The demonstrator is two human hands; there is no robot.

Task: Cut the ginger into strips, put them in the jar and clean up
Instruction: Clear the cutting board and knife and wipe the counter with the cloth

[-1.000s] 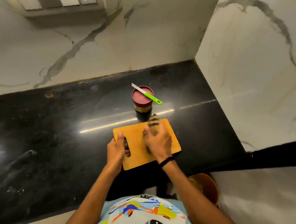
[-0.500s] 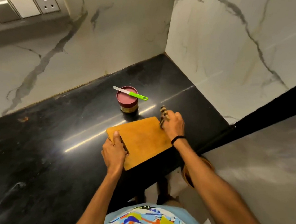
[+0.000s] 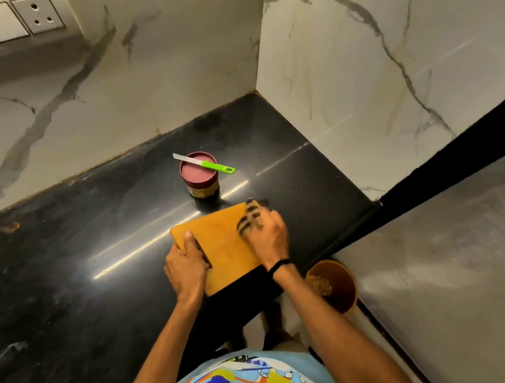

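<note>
Clean-up: mid-frame, left hand grips the orange rectangular board, right hand clutches a dark-striped cloth (next, probably, wiping the rest).

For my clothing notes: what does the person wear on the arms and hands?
No sleeves and no gloves show on either arm. The left hand wears nothing that shows. Just behind the right hand sits a thin black wristband. The shirt is light blue with a colourful print.

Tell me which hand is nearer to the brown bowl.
Right. The right hand, holding a striped cloth on the cutting board, is just up-left of the brown bowl; the left hand grips the board's handle end, farther left.
</note>
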